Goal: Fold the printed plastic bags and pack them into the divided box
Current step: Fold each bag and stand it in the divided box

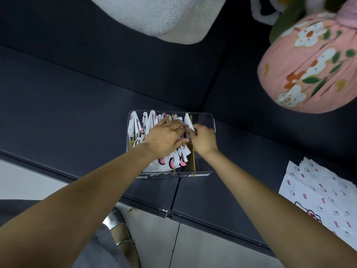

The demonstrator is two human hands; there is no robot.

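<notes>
Left hand (164, 138) lies flat w/ fingers straight and spread, pressing across the tops of the folded bags (150, 124) packed upright in the clear divided box (210, 120). Right hand (202, 140) is curled, fingertips pinching the edge of one folded bag (188, 121) that stands approx. mid-box, just left of a tan divider (192, 159). From my remote view I see both hands meeting over the box centre, thumbs nearly touching.

Box sits on a dark navy sofa seat (77, 93), near its front edge. Left compartments are stuffed w/ white bags showing pink and black cartoon print; the rightmost compartment shows only the perforated floor. Front wall carries a label strip: I can read "storage box" in small white letters, plus a yellow-ish sticker to the right whose text is too small to make out.

Flat unfolded bags (318, 192) lie on the seat well to the right, white w/ small pink bows and cat-face outlines; no words legible on them. Pink floral cushion (307, 62) rests top right, white fluffy cushion (164, 16) at top centre. Below the seat edge: grey trouser leg and a silver strappy shoe (116, 221) on pale floor.
</notes>
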